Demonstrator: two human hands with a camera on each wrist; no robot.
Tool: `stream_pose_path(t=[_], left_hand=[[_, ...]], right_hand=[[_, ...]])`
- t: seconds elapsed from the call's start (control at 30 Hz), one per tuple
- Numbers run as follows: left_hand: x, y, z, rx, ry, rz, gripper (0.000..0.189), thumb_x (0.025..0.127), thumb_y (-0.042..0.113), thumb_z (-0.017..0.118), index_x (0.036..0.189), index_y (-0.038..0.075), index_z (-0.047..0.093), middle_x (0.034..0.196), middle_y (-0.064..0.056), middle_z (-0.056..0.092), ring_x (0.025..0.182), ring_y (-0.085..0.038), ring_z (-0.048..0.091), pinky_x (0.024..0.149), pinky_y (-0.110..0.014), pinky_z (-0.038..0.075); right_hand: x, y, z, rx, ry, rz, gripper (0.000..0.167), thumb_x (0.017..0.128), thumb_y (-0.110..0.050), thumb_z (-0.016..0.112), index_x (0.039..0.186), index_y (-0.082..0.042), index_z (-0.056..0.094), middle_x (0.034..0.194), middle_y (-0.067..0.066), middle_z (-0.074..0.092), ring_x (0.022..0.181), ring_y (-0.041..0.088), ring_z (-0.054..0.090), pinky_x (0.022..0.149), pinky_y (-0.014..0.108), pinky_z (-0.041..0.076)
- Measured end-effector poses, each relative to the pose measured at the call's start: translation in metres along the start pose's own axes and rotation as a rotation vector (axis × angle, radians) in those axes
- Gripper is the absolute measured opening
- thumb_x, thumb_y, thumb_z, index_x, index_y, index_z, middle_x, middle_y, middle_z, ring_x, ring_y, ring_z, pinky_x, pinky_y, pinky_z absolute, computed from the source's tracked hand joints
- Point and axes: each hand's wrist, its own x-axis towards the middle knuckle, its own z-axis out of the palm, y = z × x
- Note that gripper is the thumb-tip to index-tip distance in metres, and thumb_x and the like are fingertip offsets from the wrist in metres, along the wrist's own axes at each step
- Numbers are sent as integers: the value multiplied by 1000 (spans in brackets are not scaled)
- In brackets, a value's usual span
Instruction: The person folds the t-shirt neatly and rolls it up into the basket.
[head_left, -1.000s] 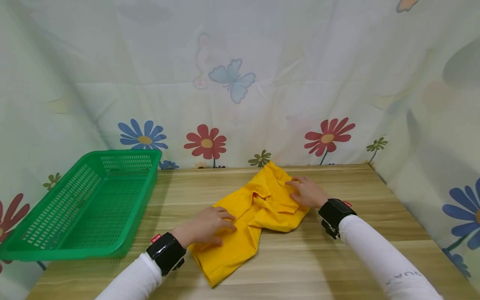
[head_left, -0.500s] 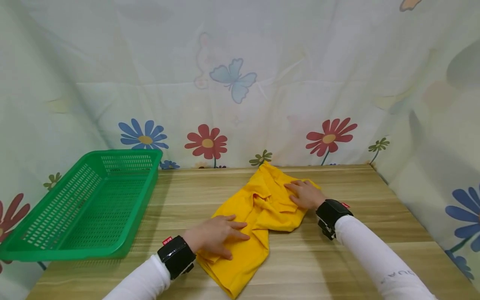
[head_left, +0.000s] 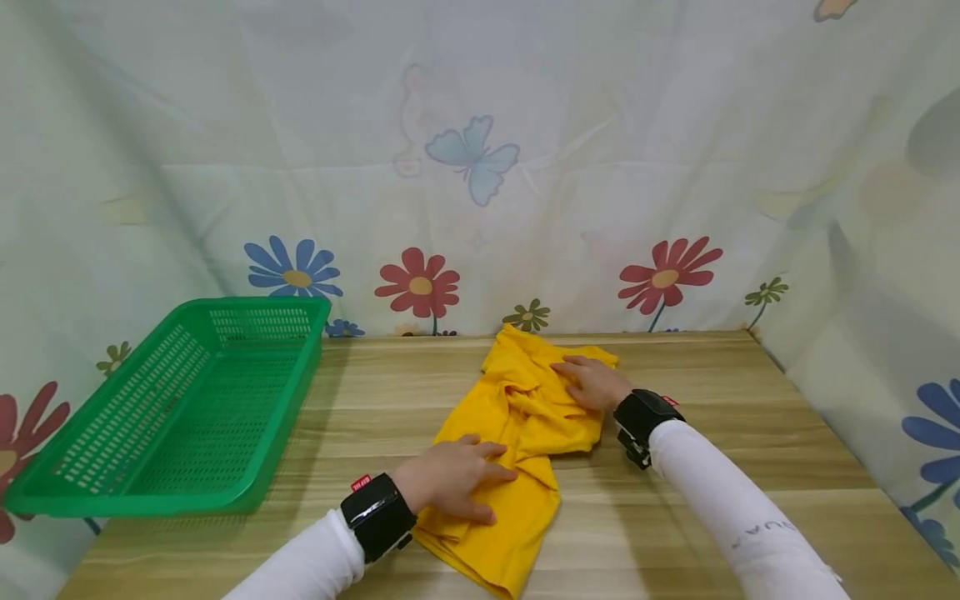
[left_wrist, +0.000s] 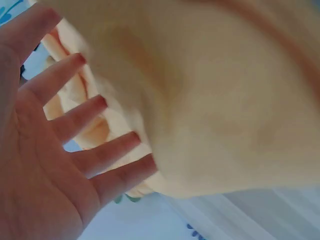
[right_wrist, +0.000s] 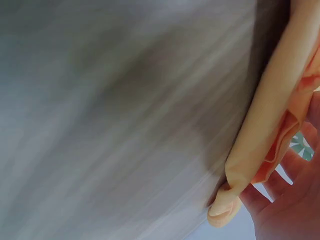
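A crumpled yellow garment [head_left: 525, 500] lies on the wooden table, its wide flat end toward the front and its bunched end at the back. My left hand [head_left: 453, 479] rests over its left front part, fingers spread and straight; in the left wrist view the fingertips [left_wrist: 132, 140] meet the cloth [left_wrist: 215, 110]. On the bunched back right part my right hand [head_left: 592, 382] lies with its fingers extended. The right wrist view shows the rolled edge of the cloth [right_wrist: 265, 130] beside that hand [right_wrist: 290, 210]. Both wrists wear black bands.
A green plastic basket [head_left: 296, 408] with slotted walls stands at the left of the wooden table [head_left: 697, 517]. Behind the table hangs a white curtain [head_left: 337, 208] printed with flowers and a butterfly.
My left hand has moved right and a little toward the front, the front part of the garment shifting with it. My right hand has moved slightly left, and the back part is more bunched.
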Motion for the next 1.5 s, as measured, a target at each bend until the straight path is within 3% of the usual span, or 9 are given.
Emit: stream_pose_path(t=[0.23,0.5,0.7,0.83,1.07,1.3,1.4,1.5], left_hand=[[7,12,-7,52,-25,-39,58,82,57,57,135,38,44,144,-1,38,114,-28,45,87,-37,45],[12,19,-11,82,-49,-84,60,82,58,56,136,38,42,143,-3,39,117,-36,45,90,-41,44],[19,26,-10,114,-58,-106,61,82,59,56,137,39,40,142,-4,38,118,-35,45,88,-41,45],[19,22,-8,98,-44,-104,57,83,57,55,136,39,41,142,-2,38,115,-31,45,85,-38,46],[9,2,2,12,49,-23,51,86,47,58,133,32,48,141,-2,41,118,-28,46,93,-41,43],[-8,-8,7,-8,126,79,49,82,44,64,128,30,54,137,-2,46,120,-25,47,97,-40,40],[-15,-9,7,-23,132,90,49,81,45,66,126,31,55,136,-1,47,120,-24,47,96,-40,41],[-18,-9,9,-43,113,90,52,80,47,66,128,31,54,137,-1,47,122,-23,46,96,-40,41]], right_hand=[[17,-3,1,15,-43,-43,42,91,-11,52,132,-2,47,136,28,40,121,44,42,101,53,32],[34,-4,4,23,-39,-101,42,91,-8,50,132,-1,46,137,28,39,123,44,40,102,54,30],[37,-4,3,26,-64,-102,43,91,-8,50,133,-3,46,139,27,38,125,43,38,102,53,30],[34,-6,0,-2,-31,-98,39,92,-10,50,131,-4,49,137,26,41,123,42,41,101,53,32],[9,-35,-10,-62,165,-142,28,91,-15,56,118,-7,61,123,19,55,110,36,52,93,49,42],[-36,-78,-9,-181,317,-292,28,84,-22,67,110,-13,63,104,6,58,89,23,53,77,35,48],[-55,-93,-7,-158,268,-353,28,83,-23,67,110,-16,63,102,2,55,89,18,51,77,32,47],[-71,-102,-1,-155,118,-395,32,87,-29,63,117,-17,60,110,0,55,98,17,51,84,34,47]])
